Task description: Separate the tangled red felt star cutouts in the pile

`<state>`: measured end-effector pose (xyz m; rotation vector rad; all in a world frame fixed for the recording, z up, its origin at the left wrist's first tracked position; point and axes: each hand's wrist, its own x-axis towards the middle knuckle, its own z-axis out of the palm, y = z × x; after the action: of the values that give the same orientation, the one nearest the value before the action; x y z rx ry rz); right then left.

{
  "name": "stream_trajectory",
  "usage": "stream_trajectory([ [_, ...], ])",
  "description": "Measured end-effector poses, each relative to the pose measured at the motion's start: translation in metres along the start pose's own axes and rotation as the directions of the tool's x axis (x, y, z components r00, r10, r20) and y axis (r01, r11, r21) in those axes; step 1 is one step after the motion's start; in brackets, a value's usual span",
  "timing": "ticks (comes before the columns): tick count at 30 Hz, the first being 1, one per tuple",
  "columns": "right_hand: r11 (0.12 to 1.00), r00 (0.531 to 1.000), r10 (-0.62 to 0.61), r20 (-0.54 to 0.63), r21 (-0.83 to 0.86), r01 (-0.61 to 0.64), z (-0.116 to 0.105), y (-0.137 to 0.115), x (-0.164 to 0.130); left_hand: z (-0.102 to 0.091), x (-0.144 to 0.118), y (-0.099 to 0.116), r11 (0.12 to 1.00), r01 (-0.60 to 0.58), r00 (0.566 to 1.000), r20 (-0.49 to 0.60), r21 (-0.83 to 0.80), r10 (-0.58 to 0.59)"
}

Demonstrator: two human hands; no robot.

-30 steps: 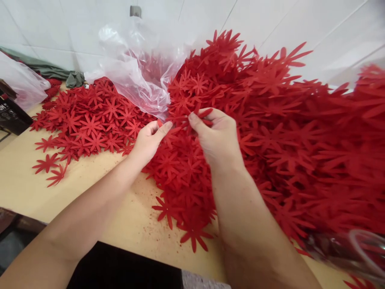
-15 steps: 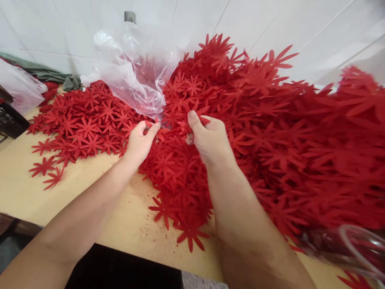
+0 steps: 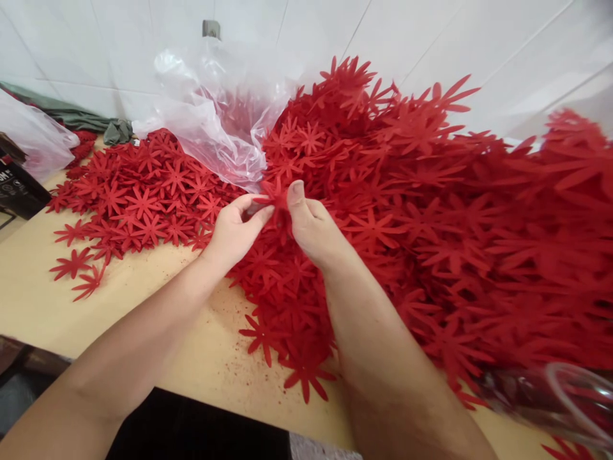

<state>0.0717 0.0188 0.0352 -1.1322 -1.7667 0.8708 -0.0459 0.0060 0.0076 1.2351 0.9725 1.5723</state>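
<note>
A red flower-shaped piece (image 3: 276, 197) is held up just in front of the clear plastic bag (image 3: 223, 137), near its lower right edge. One of its petals is pinched by the left hand (image 3: 237, 227), the thumb and forefinger being brought nearly together at the tips. The right hand (image 3: 311, 220) is set against the piece's other side, the thumb upright and the palm loosely rounded; its other fingers are mostly hidden, so whether anything is gripped by it cannot be told.

To the right of the bag, and down in front of it, a large heap (image 3: 431, 217) of similar pieces is spread over the bench (image 3: 186, 332). To the bag's left, a smaller heap (image 3: 143, 191) is piled, with a few loose pieces (image 3: 73, 263) dropped at its front edge. Some red is also seen through the bag's film.

The work seems to be in its middle: one piece is being handled, and a great many are lying about. Neither heap is arranged in order, and which pieces have been dealt with and which are left cannot be told from their look.
</note>
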Motion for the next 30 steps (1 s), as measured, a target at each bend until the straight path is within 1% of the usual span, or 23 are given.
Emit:
stream_trajectory([
  [2, 1.0, 1.0, -0.016, -0.004, -0.007, 0.016, -0.003, 0.002, 0.001, -0.001, 0.001, 0.001, 0.999, 0.043, 0.995, -0.085, -0.02, -0.044],
  [3, 1.0, 0.999, -0.024, -0.029, -0.015, 0.023, -0.005, 0.004, 0.002, -0.002, 0.002, 0.002, 0.997, 0.065, 0.99, -0.125, -0.033, -0.068],
  [5, 0.997, 0.988, -0.062, -0.141, -0.055, 0.055, -0.013, 0.012, 0.006, -0.003, 0.003, 0.004, 0.993, 0.103, 0.979, -0.172, -0.05, -0.11],
  [6, 0.992, 0.971, -0.099, -0.218, -0.098, 0.079, -0.017, 0.017, 0.007, -0.004, 0.003, 0.004, 0.992, 0.12, 0.975, -0.18, -0.051, -0.127],
  [8, 0.965, 0.909, -0.201, -0.364, -0.231, 0.121, -0.025, 0.024, 0.01, -0.004, 0.002, 0.006, 0.989, 0.142, 0.975, -0.167, -0.039, -0.147],
  [9, 0.945, 0.878, -0.25, -0.409, -0.3, 0.129, -0.027, 0.025, 0.011, -0.003, 0.001, 0.006, 0.988, 0.153, 0.977, -0.146, -0.034, -0.157],
  [10, 0.927, 0.857, -0.287, -0.427, -0.35, 0.136, -0.028, 0.025, 0.011, -0.002, 0.0, 0.006, 0.986, 0.165, 0.978, -0.121, -0.034, -0.168],
  [11, 0.917, 0.854, -0.308, -0.419, -0.37, 0.149, -0.028, 0.023, 0.01, -0.001, -0.001, 0.006, 0.984, 0.175, 0.979, -0.099, -0.036, -0.178],
  [12, 0.921, 0.87, -0.308, -0.385, -0.351, 0.17, -0.026, 0.02, 0.009, 0.0, -0.002, 0.006, 0.983, 0.182, 0.979, -0.082, -0.037, -0.184],
  [13, 0.936, 0.9, -0.288, -0.328, -0.296, 0.192, -0.023, 0.016, 0.007, 0.001, -0.002, 0.006, 0.982, 0.184, 0.98, -0.073, -0.035, -0.186],
  [15, 0.97, 0.961, -0.223, -0.163, -0.139, 0.201, -0.015, 0.007, 0.003, 0.001, -0.002, 0.007, 0.985, 0.17, 0.983, -0.067, -0.002, -0.17],
  [17, 0.986, 0.987, -0.162, -0.018, -0.037, 0.161, -0.007, 0.001, -0.001, 0.0, -0.002, 0.008, 0.986, 0.147, 0.988, -0.065, 0.075, -0.142],
  [18, 0.99, 0.99, -0.139, 0.022, -0.014, 0.14, -0.003, 0.0, -0.002, 0.0, -0.001, 0.008, 0.982, 0.138, 0.989, -0.06, 0.125, -0.132],
  [19, 0.993, 0.992, -0.121, 0.042, 0.003, 0.121, -0.001, 0.0, -0.002, -0.001, 0.0, 0.007, 0.975, 0.131, 0.991, -0.055, 0.179, -0.123],
  [22, 0.994, 0.997, -0.066, 0.051, 0.091, 0.061, 0.003, 0.003, -0.001, -0.004, 0.002, 0.002, 0.935, 0.116, 0.993, -0.049, 0.334, -0.105],
  [24, 0.987, 0.996, -0.04, 0.075, 0.155, 0.028, 0.004, 0.005, -0.001, -0.006, 0.003, -0.003, 0.915, 0.105, 0.994, -0.04, 0.389, -0.097],
  [26, 0.982, 0.995, -0.027, 0.098, 0.189, 0.008, 0.006, 0.006, -0.001, -0.008, 0.003, -0.006, 0.905, 0.105, 0.994, -0.032, 0.411, -0.101],
  [28, 0.979, 0.997, -0.013, 0.079, 0.202, -0.003, 0.007, 0.008, -0.001, -0.008, 0.003, -0.006, 0.895, 0.11, 0.994, -0.035, 0.433, -0.105],
  [30, 0.979, 1.0, 0.006, 0.023, 0.204, -0.011, 0.008, 0.011, 0.001, -0.007, 0.002, -0.003, 0.879, 0.119, 0.993, -0.051, 0.461, -0.107],
])
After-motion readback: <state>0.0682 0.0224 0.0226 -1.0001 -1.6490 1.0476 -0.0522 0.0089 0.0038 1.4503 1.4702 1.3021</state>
